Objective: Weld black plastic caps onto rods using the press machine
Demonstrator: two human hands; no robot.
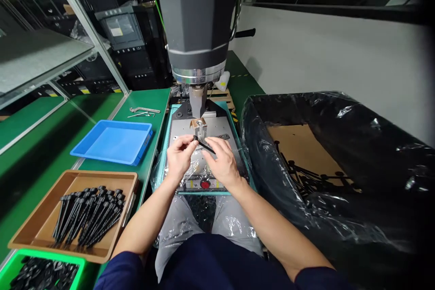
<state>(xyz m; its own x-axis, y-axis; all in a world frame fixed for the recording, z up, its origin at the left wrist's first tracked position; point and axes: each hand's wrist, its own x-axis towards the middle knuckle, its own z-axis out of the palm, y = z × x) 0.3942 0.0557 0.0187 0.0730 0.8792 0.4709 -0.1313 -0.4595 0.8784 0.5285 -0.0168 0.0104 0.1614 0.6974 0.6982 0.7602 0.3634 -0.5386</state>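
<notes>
A thin black rod (205,146) lies between the two hands just in front of the small metal fixture (199,128) on the machine's grey base plate (220,127), its far end at the fixture and its near end hidden under the right hand's fingers. The left hand (179,155) pinches the rod's far end with fingertips closed narrowly; the right hand (221,161) rests palm-down, fingers half curled over the rod, and its exact grip cannot be made out. Above the fixture hangs the press head (199,22), a dark grey column cut off by the top edge. A red button (205,184) sits at the plate's near edge under crinkled plastic film; any label there is unreadable. To the left stand an empty-looking blue tray (113,142), a brown tray (44,217) of black rods, and a green bin (41,272) partly cut off. To the right, a black-bag-lined carton (306,145) holds more rods.
</notes>
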